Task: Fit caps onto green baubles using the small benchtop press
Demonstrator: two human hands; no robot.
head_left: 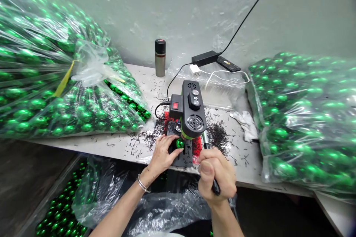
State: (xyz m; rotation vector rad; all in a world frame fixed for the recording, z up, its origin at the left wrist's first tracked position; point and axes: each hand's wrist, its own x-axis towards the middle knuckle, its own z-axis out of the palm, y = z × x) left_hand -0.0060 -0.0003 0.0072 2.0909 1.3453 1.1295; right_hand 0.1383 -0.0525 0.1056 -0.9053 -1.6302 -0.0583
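A black machine (193, 109) with a red switch stands on the white table, its round head over a black base plate (182, 159). Under that head sits a shiny green ball (179, 143). My left hand (164, 153), with a silver bangle at the wrist, holds the ball between thumb and fingers. My right hand (217, 174) is closed in a fist round the black-ended lever handle (216, 187) at the machine's right side. Small black scraps (218, 137) are scattered about the base.
Large clear bags of green balls stand at left (41, 107) and right (303, 118). Behind are a flask (160, 59), a power adapter (205, 57) and a plastic tray (222, 94). A white cloth (246, 126) lies right. Below the table edge is a bin of green balls (65, 207).
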